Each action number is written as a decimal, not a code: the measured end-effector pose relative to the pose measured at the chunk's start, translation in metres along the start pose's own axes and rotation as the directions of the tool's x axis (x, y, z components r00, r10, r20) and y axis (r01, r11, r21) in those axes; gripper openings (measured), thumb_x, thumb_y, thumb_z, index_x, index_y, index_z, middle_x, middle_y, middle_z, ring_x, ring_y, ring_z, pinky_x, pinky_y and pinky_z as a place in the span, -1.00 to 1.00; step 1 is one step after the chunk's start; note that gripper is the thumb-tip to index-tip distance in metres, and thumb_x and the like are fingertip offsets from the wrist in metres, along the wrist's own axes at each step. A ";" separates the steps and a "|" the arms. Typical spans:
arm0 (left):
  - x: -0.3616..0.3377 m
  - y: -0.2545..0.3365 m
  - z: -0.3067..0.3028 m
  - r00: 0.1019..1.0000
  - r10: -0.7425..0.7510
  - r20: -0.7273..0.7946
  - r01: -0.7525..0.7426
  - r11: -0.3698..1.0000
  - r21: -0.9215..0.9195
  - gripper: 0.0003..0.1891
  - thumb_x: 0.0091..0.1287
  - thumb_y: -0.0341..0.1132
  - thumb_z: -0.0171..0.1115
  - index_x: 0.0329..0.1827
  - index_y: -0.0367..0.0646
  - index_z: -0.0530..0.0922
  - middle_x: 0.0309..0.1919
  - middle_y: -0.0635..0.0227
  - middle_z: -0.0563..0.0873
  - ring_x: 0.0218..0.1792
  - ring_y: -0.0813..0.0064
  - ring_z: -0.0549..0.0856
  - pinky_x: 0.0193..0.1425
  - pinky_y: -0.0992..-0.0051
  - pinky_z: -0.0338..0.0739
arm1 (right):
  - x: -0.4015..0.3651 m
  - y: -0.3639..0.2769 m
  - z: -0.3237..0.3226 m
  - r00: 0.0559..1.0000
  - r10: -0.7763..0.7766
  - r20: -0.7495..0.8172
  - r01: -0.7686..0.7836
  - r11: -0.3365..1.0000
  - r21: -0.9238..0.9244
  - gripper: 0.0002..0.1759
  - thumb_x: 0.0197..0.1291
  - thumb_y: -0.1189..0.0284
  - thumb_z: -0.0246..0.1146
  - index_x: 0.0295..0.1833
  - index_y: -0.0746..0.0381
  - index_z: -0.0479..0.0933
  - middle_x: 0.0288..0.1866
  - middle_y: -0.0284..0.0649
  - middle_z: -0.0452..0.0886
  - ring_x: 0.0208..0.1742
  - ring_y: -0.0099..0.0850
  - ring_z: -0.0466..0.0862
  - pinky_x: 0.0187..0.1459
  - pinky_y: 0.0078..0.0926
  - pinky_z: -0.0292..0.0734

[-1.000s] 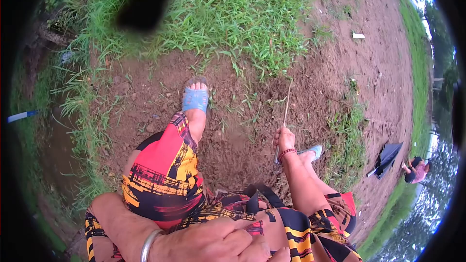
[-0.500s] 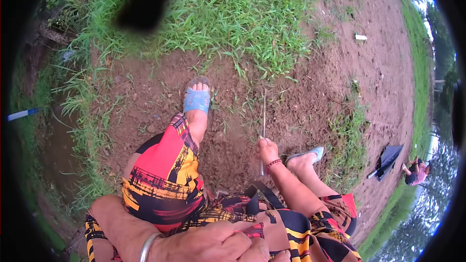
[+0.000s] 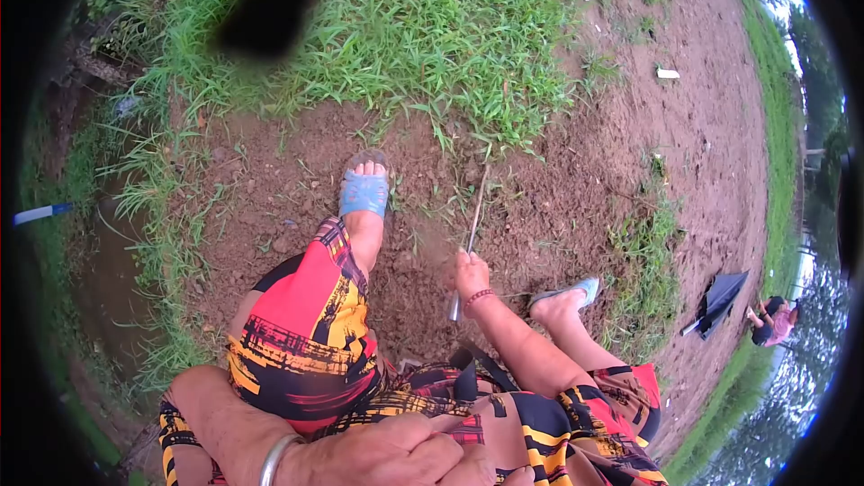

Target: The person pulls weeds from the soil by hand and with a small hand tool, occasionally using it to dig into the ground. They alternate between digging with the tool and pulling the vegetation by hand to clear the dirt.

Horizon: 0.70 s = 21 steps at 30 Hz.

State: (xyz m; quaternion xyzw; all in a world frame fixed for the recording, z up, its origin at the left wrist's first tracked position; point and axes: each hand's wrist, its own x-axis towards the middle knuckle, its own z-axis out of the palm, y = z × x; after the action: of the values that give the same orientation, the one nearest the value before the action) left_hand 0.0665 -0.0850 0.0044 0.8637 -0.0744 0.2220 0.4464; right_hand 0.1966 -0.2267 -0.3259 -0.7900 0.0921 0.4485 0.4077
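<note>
Soil (image 3: 360, 297), brown and crumbly, fills the middle of the frame, and just right of centre the right hand (image 3: 471, 276), with red beads at its wrist, is closed around a thin rod (image 3: 479, 204). The rod slants upward to the lower edge of the grass (image 3: 432, 45); its shiny lower end pokes out beneath the fist. At bottom centre the left hand (image 3: 396, 454), a silver bangle (image 3: 274, 459) at its wrist, lies over the patterned clothing (image 3: 306, 351) with its fingers curled; I can't tell whether they grip anything. The hands are well apart. One blue sandal (image 3: 364, 192) is left of the rod, the other (image 3: 583, 290) right of the beaded wrist. Towards the right edge, another person (image 3: 774, 321) is near a dark umbrella-like object (image 3: 719, 300).
</note>
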 end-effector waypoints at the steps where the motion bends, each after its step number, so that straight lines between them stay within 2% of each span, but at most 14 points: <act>1: -0.001 0.000 0.003 0.997 -0.010 -0.080 0.010 1.000 0.006 -0.80 0.06 -0.42 0.11 -0.24 -0.21 0.53 -0.58 0.40 0.49 -0.58 0.56 0.49 -0.56 0.58 0.23 | 0.022 0.027 -0.014 0.996 -0.081 0.037 0.081 0.997 0.001 -0.71 0.29 0.16 0.01 -0.36 0.13 0.34 -0.65 -0.40 0.34 -0.75 -0.55 0.32 -0.74 -0.52 0.26; 3: -0.001 0.002 0.004 0.998 -0.031 -0.060 0.032 0.999 0.015 -0.81 0.06 -0.42 0.11 -0.24 -0.21 0.53 -0.58 0.40 0.49 -0.58 0.56 0.49 -0.55 0.58 0.23 | 0.015 0.010 -0.040 0.999 -0.001 0.043 -0.001 0.999 0.046 -0.69 0.30 0.15 0.01 -0.39 0.13 0.33 -0.66 -0.40 0.34 -0.76 -0.56 0.30 -0.74 -0.51 0.25; 5: -0.002 0.003 0.004 0.998 -0.047 -0.042 0.048 0.999 0.024 -0.81 0.06 -0.43 0.11 -0.24 -0.21 0.53 -0.58 0.40 0.49 -0.58 0.56 0.49 -0.55 0.58 0.23 | 0.030 0.005 -0.058 0.995 -0.072 -0.070 0.081 0.987 0.137 -0.70 0.30 0.16 -0.01 -0.40 0.12 0.32 -0.67 -0.41 0.31 -0.76 -0.56 0.29 -0.75 -0.50 0.25; 7: -0.001 0.003 0.002 0.998 -0.053 -0.028 0.053 0.998 0.017 -0.81 0.06 -0.42 0.10 -0.24 -0.21 0.53 -0.58 0.40 0.49 -0.58 0.56 0.49 -0.55 0.58 0.24 | 0.047 -0.034 -0.070 0.951 0.033 -0.308 0.066 0.949 0.307 -0.71 0.32 0.17 -0.05 -0.39 0.11 0.29 -0.69 -0.40 0.29 -0.77 -0.54 0.28 -0.76 -0.52 0.23; 9: -0.001 0.004 0.000 0.998 -0.057 -0.012 0.057 0.998 0.009 -0.80 0.06 -0.42 0.10 -0.23 -0.21 0.53 -0.57 0.40 0.49 -0.59 0.55 0.48 -0.54 0.58 0.24 | 0.074 -0.059 -0.082 0.935 0.019 -0.355 0.168 0.856 0.488 -0.71 0.32 0.15 -0.06 -0.36 0.12 0.27 -0.69 -0.38 0.29 -0.78 -0.52 0.27 -0.77 -0.51 0.22; 11: 0.002 0.006 -0.002 0.999 -0.051 0.006 0.051 0.999 -0.005 -0.80 0.06 -0.41 0.10 -0.23 -0.21 0.53 -0.57 0.40 0.49 -0.59 0.55 0.47 -0.54 0.58 0.25 | 0.085 -0.069 -0.065 0.953 0.057 -0.298 0.084 0.893 0.442 -0.69 0.30 0.14 -0.03 -0.35 0.13 0.26 -0.69 -0.37 0.29 -0.78 -0.50 0.30 -0.76 -0.48 0.26; 13: 0.005 0.005 -0.003 0.999 -0.045 0.020 0.045 0.999 -0.014 -0.79 0.06 -0.41 0.09 -0.22 -0.21 0.53 -0.57 0.39 0.49 -0.59 0.54 0.47 -0.53 0.58 0.25 | 0.052 -0.049 -0.013 0.997 -0.005 -0.081 0.022 0.976 0.215 -0.69 0.28 0.15 0.00 -0.35 0.16 0.29 -0.67 -0.36 0.32 -0.75 -0.49 0.35 -0.75 -0.45 0.30; 14: 0.006 0.005 -0.004 0.999 -0.045 0.027 0.045 0.999 -0.017 -0.79 0.06 -0.41 0.09 -0.22 -0.20 0.53 -0.57 0.39 0.49 -0.59 0.54 0.46 -0.53 0.58 0.26 | 0.026 -0.041 0.008 0.999 -0.030 -0.031 0.034 0.992 0.118 -0.72 0.29 0.24 0.01 -0.40 0.19 0.26 -0.73 -0.28 0.34 -0.81 -0.42 0.38 -0.77 -0.42 0.35; 15: 0.006 0.005 -0.004 0.998 -0.048 0.033 0.048 0.999 -0.023 -0.79 0.06 -0.40 0.09 -0.22 -0.20 0.53 -0.57 0.39 0.49 -0.59 0.54 0.46 -0.53 0.58 0.26 | -0.001 -0.031 0.020 0.998 -0.058 0.040 0.057 0.998 0.031 -0.70 0.29 0.23 0.01 -0.39 0.22 0.29 -0.73 -0.27 0.35 -0.80 -0.43 0.40 -0.76 -0.41 0.35; 16: 0.006 0.004 -0.004 0.998 -0.049 0.040 0.050 0.998 -0.026 -0.78 0.06 -0.40 0.09 -0.21 -0.20 0.53 -0.56 0.39 0.49 -0.60 0.54 0.46 -0.52 0.58 0.26 | 0.006 0.001 0.022 0.994 -0.033 0.109 0.036 0.999 -0.023 -0.69 0.28 0.22 0.03 -0.39 0.22 0.32 -0.72 -0.29 0.36 -0.79 -0.43 0.42 -0.76 -0.43 0.35; 17: 0.005 0.003 -0.001 0.998 -0.052 0.042 0.053 0.998 -0.028 -0.78 0.06 -0.40 0.09 -0.21 -0.20 0.53 -0.56 0.39 0.49 -0.60 0.54 0.46 -0.52 0.58 0.26 | -0.007 0.001 0.014 0.986 -0.007 0.168 0.014 0.999 -0.044 -0.66 0.26 0.19 0.06 -0.39 0.26 0.38 -0.70 -0.20 0.42 -0.69 -0.34 0.51 -0.64 -0.33 0.40; 19: 0.002 0.003 0.006 0.998 -0.051 -0.032 0.051 0.999 0.011 -0.78 0.07 -0.39 0.09 -0.21 -0.21 0.53 -0.54 0.37 0.52 -0.55 0.52 0.52 -0.51 0.58 0.30 | 0.013 0.042 -0.002 0.940 -0.301 0.158 0.339 0.874 -0.347 -0.64 0.24 0.18 0.07 -0.38 0.28 0.44 -0.65 -0.08 0.47 -0.56 -0.25 0.56 -0.47 -0.24 0.42; 21: 0.000 0.003 0.010 0.999 -0.043 -0.025 0.043 0.999 0.025 -0.78 0.07 -0.39 0.09 -0.21 -0.20 0.53 -0.52 0.36 0.53 -0.53 0.51 0.54 -0.50 0.58 0.31 | 0.013 0.034 -0.026 0.954 -0.271 0.124 0.298 0.894 -0.335 -0.62 0.22 0.16 0.08 -0.36 0.31 0.48 -0.59 0.01 0.50 -0.47 -0.20 0.57 -0.34 -0.20 0.41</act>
State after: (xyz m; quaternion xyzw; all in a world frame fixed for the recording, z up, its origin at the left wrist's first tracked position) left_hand 0.0685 -0.0945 0.0013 0.8680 -0.0475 0.2236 0.4409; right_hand 0.2029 -0.2653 -0.3480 -0.8376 -0.1208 0.4221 0.3251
